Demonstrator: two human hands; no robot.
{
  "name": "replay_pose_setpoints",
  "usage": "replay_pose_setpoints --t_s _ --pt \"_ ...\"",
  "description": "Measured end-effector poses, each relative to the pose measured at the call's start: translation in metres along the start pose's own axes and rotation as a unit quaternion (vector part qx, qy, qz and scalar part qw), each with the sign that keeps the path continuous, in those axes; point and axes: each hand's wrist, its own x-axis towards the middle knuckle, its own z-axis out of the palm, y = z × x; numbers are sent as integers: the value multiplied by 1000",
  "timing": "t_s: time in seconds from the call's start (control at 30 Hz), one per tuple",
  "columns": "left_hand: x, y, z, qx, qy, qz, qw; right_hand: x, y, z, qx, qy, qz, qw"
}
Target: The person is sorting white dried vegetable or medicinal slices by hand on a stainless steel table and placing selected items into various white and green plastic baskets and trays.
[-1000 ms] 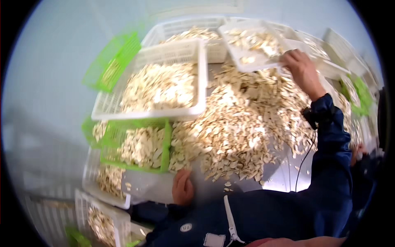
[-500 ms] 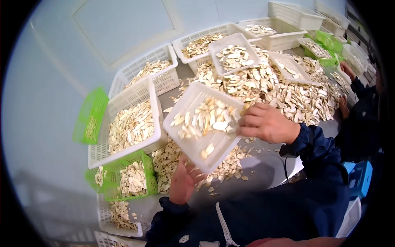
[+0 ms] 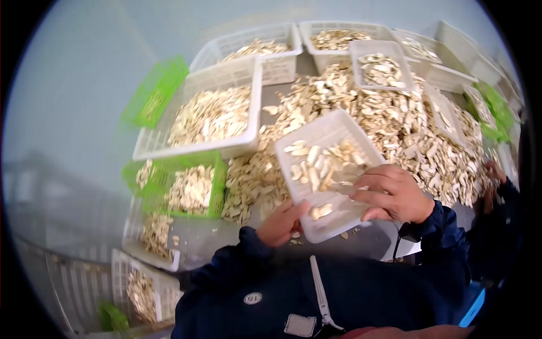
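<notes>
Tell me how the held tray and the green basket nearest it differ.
The tray is white; the basket is green. The tray's pale slices lie loosely, leaving bare floor; the basket's form a thicker pile. The tray is being held; nobody is holding the basket. Both are open-topped and contain slices.
</notes>
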Motion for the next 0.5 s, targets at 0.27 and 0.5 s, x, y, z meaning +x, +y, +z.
replay_pose_setpoints --t_s 0.27,0.5 --pt "-4 -11 -18 78 17 10 997 2 13 6 138 79 94 983" --pt "-26 15 -14 212 59 161 962 -16 106 10 112 221 376 893"
